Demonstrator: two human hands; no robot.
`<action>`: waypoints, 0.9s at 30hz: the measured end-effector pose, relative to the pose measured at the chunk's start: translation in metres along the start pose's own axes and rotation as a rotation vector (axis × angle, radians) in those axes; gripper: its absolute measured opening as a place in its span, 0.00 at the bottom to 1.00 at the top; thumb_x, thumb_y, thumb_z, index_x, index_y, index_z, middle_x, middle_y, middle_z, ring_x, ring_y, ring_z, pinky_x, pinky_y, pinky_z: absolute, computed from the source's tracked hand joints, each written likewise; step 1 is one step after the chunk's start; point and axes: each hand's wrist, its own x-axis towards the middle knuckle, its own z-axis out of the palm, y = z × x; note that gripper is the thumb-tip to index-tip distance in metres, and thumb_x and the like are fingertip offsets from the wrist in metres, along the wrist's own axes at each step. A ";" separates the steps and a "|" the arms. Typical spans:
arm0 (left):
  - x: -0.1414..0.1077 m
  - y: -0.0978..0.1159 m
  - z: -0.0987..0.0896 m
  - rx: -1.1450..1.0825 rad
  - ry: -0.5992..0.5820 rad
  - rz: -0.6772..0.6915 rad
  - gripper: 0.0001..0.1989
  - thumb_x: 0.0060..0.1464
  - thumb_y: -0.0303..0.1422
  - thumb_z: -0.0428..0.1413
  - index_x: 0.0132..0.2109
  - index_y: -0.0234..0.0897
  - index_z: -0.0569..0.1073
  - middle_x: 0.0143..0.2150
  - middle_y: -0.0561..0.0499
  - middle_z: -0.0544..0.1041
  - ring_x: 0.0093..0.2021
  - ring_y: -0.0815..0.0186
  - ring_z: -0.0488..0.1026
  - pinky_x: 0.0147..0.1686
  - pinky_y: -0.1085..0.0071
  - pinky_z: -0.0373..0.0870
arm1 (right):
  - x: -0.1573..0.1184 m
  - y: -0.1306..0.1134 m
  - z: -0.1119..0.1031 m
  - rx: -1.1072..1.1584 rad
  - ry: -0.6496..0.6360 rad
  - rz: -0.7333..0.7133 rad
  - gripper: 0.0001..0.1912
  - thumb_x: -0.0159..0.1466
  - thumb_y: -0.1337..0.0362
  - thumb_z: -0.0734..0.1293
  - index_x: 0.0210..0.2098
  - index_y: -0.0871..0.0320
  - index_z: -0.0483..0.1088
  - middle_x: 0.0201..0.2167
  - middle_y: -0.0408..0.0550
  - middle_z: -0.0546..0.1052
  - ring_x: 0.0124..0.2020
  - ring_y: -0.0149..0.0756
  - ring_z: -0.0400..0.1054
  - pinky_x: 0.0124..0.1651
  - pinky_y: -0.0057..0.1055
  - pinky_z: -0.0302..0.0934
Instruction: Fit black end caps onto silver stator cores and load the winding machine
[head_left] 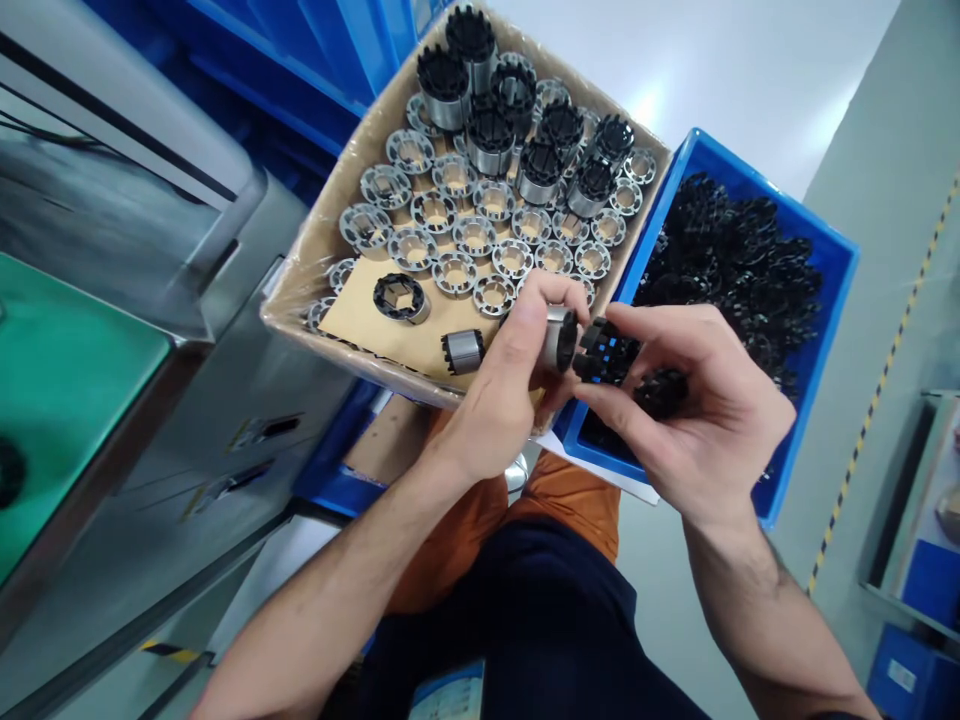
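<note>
At far left is a flat green work surface [75,370] with a dark edge. To its right stands a brown cardboard box [311,250] lined with clear plastic, holding rows of open silver metal cylinders [457,238]; toward its far side, several silver cylinders with black toothed tops [491,130] stand upright. On a tan cardboard sheet [360,320] at the box's near left, one black-ended silver cylinder [417,311] stands and another, smaller-looking one [465,351] lies on its side.

The left forearm slants in from near left. The left hand [499,405], index finger curled over, grasps a silver metal cylinder with a black end [555,340], that end turned right, above the box's near right corner. Just beside it, perhaps touching, is a round black toothed plastic piece with blue marks [600,350], pinched between thumb and index finger of the right hand [709,405]. Another black piece [660,392] sits within its curled grasp. The right forearm rises from near right. Beyond, a blue plastic bin [832,265] is heaped with black pieces [731,235].
</note>
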 end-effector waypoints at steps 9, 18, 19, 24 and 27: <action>0.000 0.006 -0.010 0.048 -0.063 -0.053 0.20 0.87 0.57 0.57 0.66 0.51 0.80 0.44 0.51 0.75 0.32 0.66 0.67 0.27 0.66 0.64 | 0.002 0.007 0.003 -0.008 -0.063 -0.009 0.24 0.75 0.55 0.89 0.69 0.40 0.91 0.53 0.46 0.94 0.47 0.46 0.88 0.53 0.48 0.88; 0.001 0.002 -0.016 0.121 -0.200 -0.011 0.24 0.88 0.61 0.52 0.68 0.53 0.82 0.51 0.47 0.82 0.41 0.58 0.76 0.35 0.63 0.79 | -0.001 0.011 -0.009 0.057 -0.098 0.170 0.28 0.71 0.48 0.91 0.69 0.32 0.92 0.43 0.44 0.88 0.40 0.43 0.79 0.46 0.46 0.84; 0.000 0.001 -0.016 0.124 -0.220 -0.011 0.25 0.89 0.61 0.51 0.70 0.54 0.81 0.53 0.47 0.82 0.42 0.58 0.77 0.35 0.64 0.79 | 0.000 0.010 -0.011 0.064 -0.109 0.179 0.28 0.71 0.48 0.91 0.69 0.32 0.92 0.42 0.44 0.87 0.39 0.43 0.79 0.45 0.45 0.83; -0.002 0.003 -0.010 0.117 -0.127 -0.013 0.27 0.87 0.63 0.53 0.70 0.53 0.83 0.55 0.46 0.82 0.45 0.56 0.80 0.32 0.64 0.73 | 0.003 0.004 -0.018 0.029 -0.155 0.147 0.24 0.71 0.53 0.92 0.65 0.34 0.94 0.45 0.45 0.89 0.39 0.42 0.78 0.38 0.41 0.78; -0.002 0.002 -0.011 0.106 -0.147 -0.008 0.26 0.86 0.63 0.55 0.71 0.54 0.82 0.53 0.46 0.83 0.53 0.51 0.85 0.41 0.60 0.83 | 0.001 0.003 -0.018 0.024 -0.145 0.168 0.26 0.70 0.54 0.92 0.66 0.35 0.93 0.46 0.45 0.90 0.41 0.42 0.78 0.35 0.38 0.75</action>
